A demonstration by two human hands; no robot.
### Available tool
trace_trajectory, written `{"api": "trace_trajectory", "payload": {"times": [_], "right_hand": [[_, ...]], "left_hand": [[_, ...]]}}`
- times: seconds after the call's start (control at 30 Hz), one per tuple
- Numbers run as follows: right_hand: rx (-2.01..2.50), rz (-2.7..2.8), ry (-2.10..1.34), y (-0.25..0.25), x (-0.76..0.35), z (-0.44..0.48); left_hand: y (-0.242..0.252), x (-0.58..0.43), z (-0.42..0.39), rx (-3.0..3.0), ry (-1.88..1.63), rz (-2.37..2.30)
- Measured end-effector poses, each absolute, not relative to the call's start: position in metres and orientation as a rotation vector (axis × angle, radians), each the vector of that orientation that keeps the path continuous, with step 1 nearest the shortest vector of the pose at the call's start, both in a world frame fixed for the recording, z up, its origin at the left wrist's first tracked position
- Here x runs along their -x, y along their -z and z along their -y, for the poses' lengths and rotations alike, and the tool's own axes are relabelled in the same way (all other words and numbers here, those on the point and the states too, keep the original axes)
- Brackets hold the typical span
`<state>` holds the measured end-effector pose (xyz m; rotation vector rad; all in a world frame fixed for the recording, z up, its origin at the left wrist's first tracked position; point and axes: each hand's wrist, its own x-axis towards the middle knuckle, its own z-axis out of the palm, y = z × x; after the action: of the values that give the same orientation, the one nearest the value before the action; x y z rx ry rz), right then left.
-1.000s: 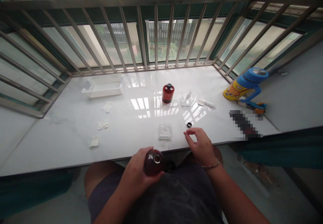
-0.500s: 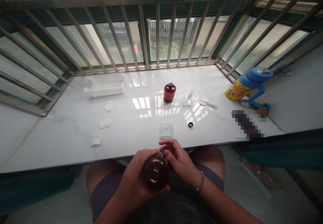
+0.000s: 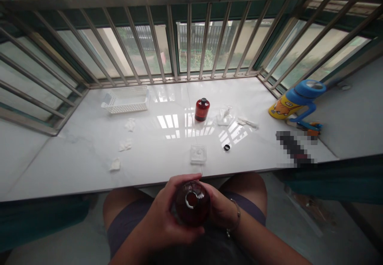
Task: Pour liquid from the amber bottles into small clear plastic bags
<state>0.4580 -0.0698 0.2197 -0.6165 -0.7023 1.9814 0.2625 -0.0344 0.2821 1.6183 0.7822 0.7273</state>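
Observation:
Over my lap I hold a dark red round bottle (image 3: 192,202) with its open mouth facing the camera. My left hand (image 3: 163,217) wraps round its left side and underside. My right hand (image 3: 220,209) closes on its right side, partly hidden behind the bottle. A small black cap (image 3: 226,147) lies on the white marble counter (image 3: 74,165) ahead of my right hand. A clear square dish (image 3: 198,154) sits near the counter's front edge. A second red bottle (image 3: 202,110) with a black cap stands upright at mid-counter.
A white slotted basket (image 3: 126,100) stands at the back left. Three crumpled white scraps (image 3: 125,145) lie on the left. Clear plastic wrapping (image 3: 225,116) lies beside the capped bottle. A blue and yellow flask (image 3: 295,101) leans at the right. Metal window bars (image 3: 188,30) close the back.
My right hand left the counter near the black cap, came back to the bottle and now grips its right side. The bottle rose and tilted so its mouth faces up.

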Motion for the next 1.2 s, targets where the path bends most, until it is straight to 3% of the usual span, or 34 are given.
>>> {"api": "trace_trajectory", "payload": {"times": [0.7, 0.97, 1.2], "right_hand": [[0.577, 0.598, -1.955, -0.213, -0.456, 0.073], [0.723, 0.460, -2.166, -0.195, -0.461, 0.078], [0.728, 0.252, -2.094, -0.201, -0.454, 0.076]], "left_hand": [[-0.285, -0.270, 0.035, -1.658, -0.751, -0.835], [-0.285, -0.265, 0.026, -1.574, -0.645, -0.724], [-0.277, -0.281, 0.029, -1.636, -0.805, -0.779]]}}
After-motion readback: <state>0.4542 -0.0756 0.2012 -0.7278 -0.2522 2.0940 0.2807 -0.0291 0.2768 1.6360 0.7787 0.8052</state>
